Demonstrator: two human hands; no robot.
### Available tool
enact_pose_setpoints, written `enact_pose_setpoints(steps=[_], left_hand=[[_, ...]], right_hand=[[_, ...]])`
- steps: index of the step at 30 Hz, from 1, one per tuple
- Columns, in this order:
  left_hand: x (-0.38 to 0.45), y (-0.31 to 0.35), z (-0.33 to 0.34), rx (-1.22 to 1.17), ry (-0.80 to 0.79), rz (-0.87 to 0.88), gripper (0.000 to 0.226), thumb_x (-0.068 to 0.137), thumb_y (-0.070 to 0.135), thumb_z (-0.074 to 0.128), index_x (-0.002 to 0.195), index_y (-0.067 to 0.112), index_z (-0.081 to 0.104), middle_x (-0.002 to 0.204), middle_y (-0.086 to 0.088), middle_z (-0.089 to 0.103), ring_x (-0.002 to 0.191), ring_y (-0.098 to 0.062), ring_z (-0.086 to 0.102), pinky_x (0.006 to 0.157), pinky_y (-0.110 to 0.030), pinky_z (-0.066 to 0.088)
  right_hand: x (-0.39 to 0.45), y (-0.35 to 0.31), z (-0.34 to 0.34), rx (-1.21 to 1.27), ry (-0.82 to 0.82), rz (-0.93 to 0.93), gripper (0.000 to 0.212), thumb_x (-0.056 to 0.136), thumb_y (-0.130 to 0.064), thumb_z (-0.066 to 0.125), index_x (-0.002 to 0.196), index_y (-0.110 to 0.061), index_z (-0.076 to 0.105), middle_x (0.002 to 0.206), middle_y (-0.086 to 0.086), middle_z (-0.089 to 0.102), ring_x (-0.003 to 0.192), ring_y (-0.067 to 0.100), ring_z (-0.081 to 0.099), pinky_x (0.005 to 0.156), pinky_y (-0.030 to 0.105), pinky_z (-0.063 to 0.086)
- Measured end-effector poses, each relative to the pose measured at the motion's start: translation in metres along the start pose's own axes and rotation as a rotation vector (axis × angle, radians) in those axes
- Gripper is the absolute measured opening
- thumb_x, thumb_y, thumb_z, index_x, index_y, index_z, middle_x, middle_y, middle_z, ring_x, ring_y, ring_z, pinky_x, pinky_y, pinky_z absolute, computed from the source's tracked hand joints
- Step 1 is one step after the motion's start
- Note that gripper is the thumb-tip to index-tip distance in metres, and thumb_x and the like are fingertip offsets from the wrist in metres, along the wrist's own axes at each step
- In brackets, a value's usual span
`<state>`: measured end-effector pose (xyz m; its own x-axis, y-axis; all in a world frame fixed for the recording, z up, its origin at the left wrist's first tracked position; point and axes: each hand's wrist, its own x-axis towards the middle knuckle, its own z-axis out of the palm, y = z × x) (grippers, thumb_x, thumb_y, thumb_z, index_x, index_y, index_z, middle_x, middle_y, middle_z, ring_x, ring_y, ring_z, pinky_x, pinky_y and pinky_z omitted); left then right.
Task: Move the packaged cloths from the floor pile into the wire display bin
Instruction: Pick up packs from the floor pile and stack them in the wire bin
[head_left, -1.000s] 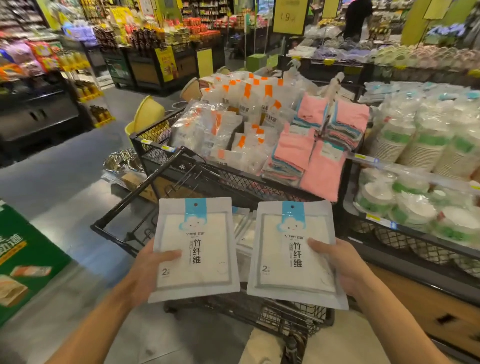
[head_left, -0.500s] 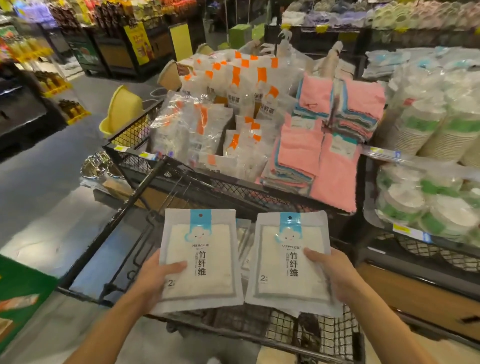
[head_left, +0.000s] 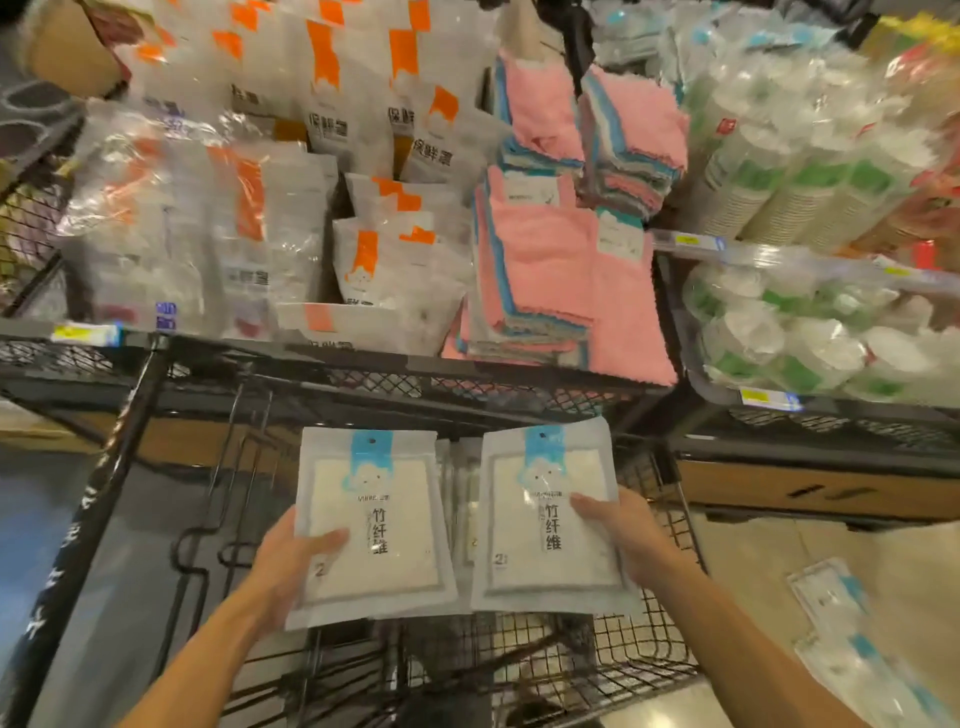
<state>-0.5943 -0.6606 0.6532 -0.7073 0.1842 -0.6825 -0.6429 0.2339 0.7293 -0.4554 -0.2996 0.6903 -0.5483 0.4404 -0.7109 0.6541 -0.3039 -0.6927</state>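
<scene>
From the head camera we look down on two flat packs of cloth held side by side over the wire display bin (head_left: 649, 644), whose black mesh shows beneath and behind them. Our left hand (head_left: 291, 566) pinches the left pack (head_left: 371, 525) at its lower left edge, thumb on the printed face; our right hand (head_left: 623, 530) grips the right pack (head_left: 545, 519) the same way at its right edge. We judge both are kept face up and level so they drop in flat, labels readable. More packs on the floor (head_left: 831, 603) wait at lower right, so the job looks unfinished. Beyond the bin, the upper shelf carries orange-labelled bags (head_left: 332, 119), stacked pink towels (head_left: 561, 275) and wrapped paper bowls (head_left: 810, 332).
</scene>
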Motion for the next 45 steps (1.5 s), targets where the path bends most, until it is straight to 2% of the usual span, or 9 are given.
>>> enact_pose_setpoints(steps=[5,8,10,15,19,22,28,35,45], left_hand=[[0.042,-0.012,0.009,0.031,0.005,-0.067,0.039,0.088,-0.002,0.072,0.119,0.018,0.06,0.113,-0.01,0.073,0.101,-0.032,0.071,0.079,-0.049,0.06],[0.058,-0.022,0.017,0.065,0.009,-0.075,0.037,0.089,-0.003,0.071,0.111,0.023,0.058,0.108,-0.004,0.073,0.099,-0.027,0.071,0.074,-0.041,0.06],[0.07,-0.031,0.021,0.121,0.07,-0.063,0.039,0.087,-0.001,0.074,0.113,0.021,0.055,0.106,0.001,0.069,0.102,-0.026,0.068,0.072,-0.035,0.057],[0.088,-0.049,0.041,0.462,0.329,0.071,0.065,0.082,0.008,0.084,0.132,0.014,0.042,0.118,-0.004,0.06,0.101,-0.023,0.059,0.07,-0.032,0.051],[0.092,-0.061,0.059,0.775,0.398,0.171,0.076,0.08,0.014,0.086,0.142,0.013,0.041,0.135,-0.011,0.047,0.123,-0.031,0.05,0.093,-0.048,0.052],[0.093,-0.064,0.065,0.988,0.42,0.251,0.073,0.078,0.016,0.086,0.139,0.009,0.046,0.136,-0.014,0.047,0.124,-0.034,0.05,0.099,-0.048,0.049],[0.079,-0.052,0.067,1.3,0.371,0.347,0.074,0.089,0.035,0.075,0.15,0.017,0.038,0.158,-0.016,0.037,0.146,-0.034,0.035,0.117,-0.05,0.035],[0.022,-0.001,0.072,1.36,0.468,0.477,0.07,0.1,0.054,0.046,0.159,0.019,0.034,0.167,-0.017,0.022,0.156,-0.032,0.018,0.125,-0.055,0.017],[-0.07,0.086,0.13,1.325,0.446,0.681,0.07,0.101,0.065,0.034,0.161,0.03,0.028,0.17,-0.007,0.016,0.158,-0.023,0.012,0.126,-0.052,0.013]], right_hand=[[0.048,0.016,0.027,-0.111,-0.014,0.025,0.032,0.094,-0.014,0.072,0.124,-0.01,0.062,0.106,0.011,0.078,0.093,0.03,0.078,0.082,0.055,0.063],[0.072,0.021,0.039,-0.153,0.006,0.023,0.025,0.094,-0.012,0.071,0.118,-0.012,0.063,0.104,0.009,0.078,0.088,0.024,0.079,0.071,0.042,0.065],[0.09,0.028,0.044,-0.182,0.032,0.021,0.027,0.094,-0.013,0.071,0.12,-0.01,0.062,0.106,0.009,0.077,0.086,0.023,0.078,0.068,0.038,0.065],[0.117,0.055,0.057,-0.46,0.221,-0.018,0.026,0.095,-0.026,0.073,0.11,-0.014,0.056,0.107,0.005,0.068,0.097,0.027,0.071,0.086,0.05,0.062],[0.125,0.07,0.061,-0.811,0.4,-0.08,0.053,0.088,-0.044,0.078,0.117,-0.006,0.055,0.108,0.009,0.061,0.101,0.03,0.064,0.086,0.049,0.058],[0.127,0.071,0.064,-0.975,0.495,-0.15,0.073,0.08,-0.049,0.083,0.126,-0.005,0.047,0.124,0.013,0.055,0.117,0.033,0.054,0.098,0.052,0.051],[0.116,0.043,0.059,-1.268,0.445,-0.277,0.082,0.082,-0.059,0.075,0.138,-0.012,0.038,0.136,0.011,0.048,0.127,0.031,0.048,0.106,0.052,0.043],[0.065,0.002,0.027,-1.27,0.304,-0.412,0.083,0.091,-0.069,0.054,0.157,-0.023,0.033,0.166,0.005,0.029,0.154,0.028,0.023,0.124,0.064,0.014],[-0.044,-0.064,-0.028,-1.184,0.374,-0.6,0.078,0.095,-0.073,0.043,0.16,-0.031,0.031,0.17,0.0,0.023,0.158,0.024,0.012,0.124,0.063,0.002]])
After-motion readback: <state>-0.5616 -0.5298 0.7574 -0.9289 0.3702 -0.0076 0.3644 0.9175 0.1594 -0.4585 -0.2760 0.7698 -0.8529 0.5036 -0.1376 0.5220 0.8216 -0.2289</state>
